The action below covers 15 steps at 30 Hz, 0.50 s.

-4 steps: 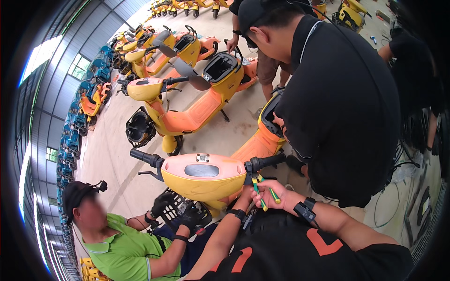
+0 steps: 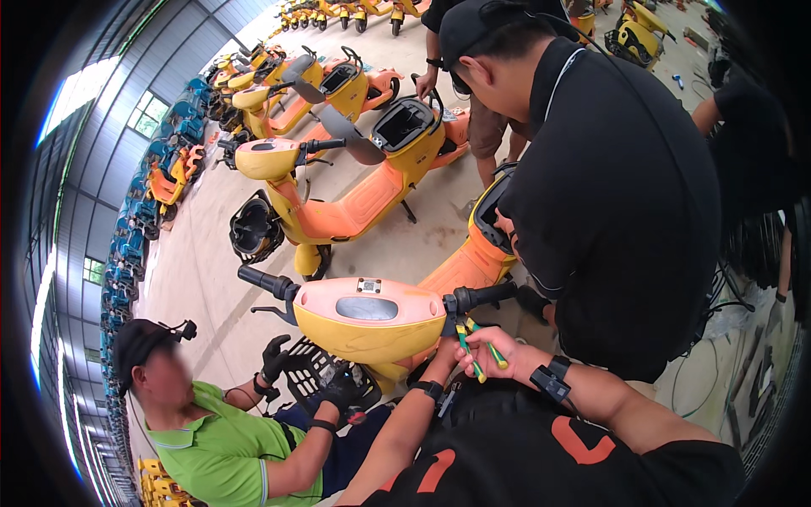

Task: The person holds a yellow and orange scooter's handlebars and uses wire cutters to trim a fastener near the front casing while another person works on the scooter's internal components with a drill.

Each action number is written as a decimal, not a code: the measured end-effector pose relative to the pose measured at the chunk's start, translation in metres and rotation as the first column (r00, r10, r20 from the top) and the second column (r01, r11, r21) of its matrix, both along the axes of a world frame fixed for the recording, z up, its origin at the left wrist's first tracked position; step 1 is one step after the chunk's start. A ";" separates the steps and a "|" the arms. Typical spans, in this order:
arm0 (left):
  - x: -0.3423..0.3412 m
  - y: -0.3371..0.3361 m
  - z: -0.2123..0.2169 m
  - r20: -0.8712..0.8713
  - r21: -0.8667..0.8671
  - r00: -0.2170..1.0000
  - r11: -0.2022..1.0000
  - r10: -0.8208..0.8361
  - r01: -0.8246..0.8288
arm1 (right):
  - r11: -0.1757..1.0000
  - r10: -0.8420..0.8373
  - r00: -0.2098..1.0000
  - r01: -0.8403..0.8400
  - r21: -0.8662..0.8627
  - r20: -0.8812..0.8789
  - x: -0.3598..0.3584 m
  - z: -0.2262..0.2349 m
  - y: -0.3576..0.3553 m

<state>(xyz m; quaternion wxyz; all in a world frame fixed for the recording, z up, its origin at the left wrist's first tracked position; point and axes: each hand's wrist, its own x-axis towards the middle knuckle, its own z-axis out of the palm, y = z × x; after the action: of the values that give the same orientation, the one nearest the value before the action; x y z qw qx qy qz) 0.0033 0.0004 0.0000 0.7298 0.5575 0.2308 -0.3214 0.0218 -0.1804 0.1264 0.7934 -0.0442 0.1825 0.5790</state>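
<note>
Rows of orange-and-yellow scooters are standing across a wide concrete floor [image 2: 203, 253] under a high metal roof, and the nearest scooter [image 2: 372, 317] is sitting right in front of the wearer with its pink-topped handlebar housing facing up. Just below its right handlebar grip [image 2: 483, 297], the right hand [image 2: 498, 355] is closing around a pair of pliers [image 2: 473, 342] with yellow-and-green handles, their nose pointing up toward the grip's inner end. The left hand [image 2: 448, 348] is reaching up beneath the housing beside the pliers; it is mostly hidden behind the right one, so whether it is gripping anything cannot be told.

The pliers are looking stiff, fairly light and easy to control; their sleeved handles are offering the sure place to hold, well back from the metal nose. The scooter's plastic shell is looking smooth and likely to scuff, so the tool's tip is best kept off it.

Beside the front wheel a person in a green shirt [image 2: 211, 448] is crouching, gloved hands working at the black front basket [image 2: 317, 372]. A person in a black shirt [image 2: 617, 203] is bending over the seat area to the right.
</note>
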 end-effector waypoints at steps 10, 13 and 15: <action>-0.002 0.004 0.014 0.299 0.216 0.936 0.969 -0.186 0.123 | 0.987 0.130 0.990 -0.123 -0.104 0.060 0.012 0.008 -0.010; -0.003 0.009 0.017 0.297 0.212 0.940 0.971 -0.168 0.107 | 0.986 0.110 0.993 -0.104 -0.134 0.037 0.006 0.030 -0.012; -0.003 0.010 0.019 0.299 0.213 0.941 0.972 -0.162 0.100 | 0.997 0.074 0.994 -0.074 0.002 -0.075 0.001 0.032 -0.015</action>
<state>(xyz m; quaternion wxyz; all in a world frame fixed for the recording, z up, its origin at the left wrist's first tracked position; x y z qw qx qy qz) 0.0006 0.0100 0.0193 0.6761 0.6842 0.1044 -0.2525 0.0224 -0.1952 0.1581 0.7639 -0.0294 0.2107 0.6093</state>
